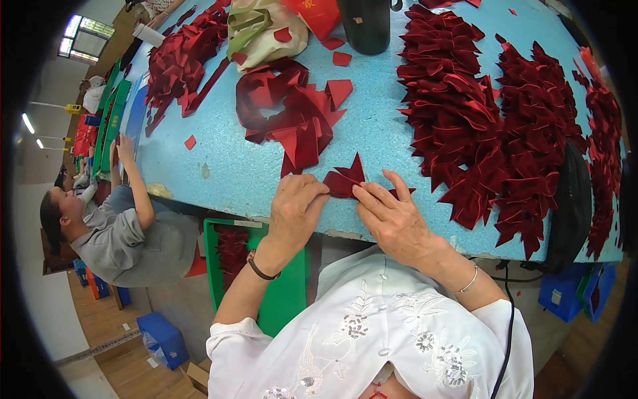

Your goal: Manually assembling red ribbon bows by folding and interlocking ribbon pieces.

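Near the front edge of the blue table, a dark red velvet ribbon bow (343, 182) lies between my two hands. My left hand (294, 207) is closed, pinching the bow's left end between thumb and fingers. My right hand (392, 216) presses its thumb and fingers together on the bow's right side, its index finger raised. A pointed ribbon tail sticks up from the middle, and another tip shows beyond my right fingers. Just past my left hand lies a loose tangle of red ribbon (302, 136), one strip reaching down to my knuckles.
Long rows of finished red bows (452, 100) cover the table's right side. A black tumbler (365, 26), a pale cloth bag (269, 33) and a ribbon heap (183, 63) stand farther back. Below the edge sits a green crate (282, 292). A person (126, 233) sits at left.
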Tool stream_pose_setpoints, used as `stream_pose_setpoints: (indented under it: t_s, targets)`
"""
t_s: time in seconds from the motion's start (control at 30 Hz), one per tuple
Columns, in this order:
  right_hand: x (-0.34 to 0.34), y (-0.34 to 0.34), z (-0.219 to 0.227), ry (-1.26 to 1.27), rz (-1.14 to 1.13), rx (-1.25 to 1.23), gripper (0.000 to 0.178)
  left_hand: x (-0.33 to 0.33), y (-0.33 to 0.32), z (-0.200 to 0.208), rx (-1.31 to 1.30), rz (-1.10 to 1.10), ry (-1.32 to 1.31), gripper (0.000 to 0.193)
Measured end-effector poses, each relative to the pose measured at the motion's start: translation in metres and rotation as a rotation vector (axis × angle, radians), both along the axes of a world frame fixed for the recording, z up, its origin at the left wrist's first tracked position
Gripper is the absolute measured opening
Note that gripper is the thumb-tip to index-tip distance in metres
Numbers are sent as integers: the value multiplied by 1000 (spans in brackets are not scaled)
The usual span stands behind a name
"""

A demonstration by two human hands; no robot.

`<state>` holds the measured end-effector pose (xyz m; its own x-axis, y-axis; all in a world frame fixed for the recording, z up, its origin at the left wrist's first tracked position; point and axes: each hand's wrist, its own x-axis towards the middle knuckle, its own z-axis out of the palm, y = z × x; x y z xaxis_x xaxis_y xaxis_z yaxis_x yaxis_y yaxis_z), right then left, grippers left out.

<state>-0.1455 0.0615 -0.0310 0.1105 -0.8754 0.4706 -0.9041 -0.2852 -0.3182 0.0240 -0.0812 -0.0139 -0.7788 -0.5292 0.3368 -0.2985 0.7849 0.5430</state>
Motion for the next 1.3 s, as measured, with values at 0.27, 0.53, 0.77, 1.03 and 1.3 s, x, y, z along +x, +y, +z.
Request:
stream_pose_setpoints:
  t_s: [0.27,0.53,0.77,1.03,1.3]
  targets:
    - [0,1,0,-8,-14,5,24,7,3,-7,-165,-54,-23,17]
    - [2,1,0,5,-28,0,22,6,4,-6,-159,-29,49,19]
    - [3,0,2,8,-24,10,21,-4,-1,-5,-146,-40,3,16]
    - [3,1,0,3,-34,6,21,-6,-10,-2,-143,-179,-92,16]
    - [2,0,0,25,-33,-2,20,5,3,-9,-386,-233,-80,21]
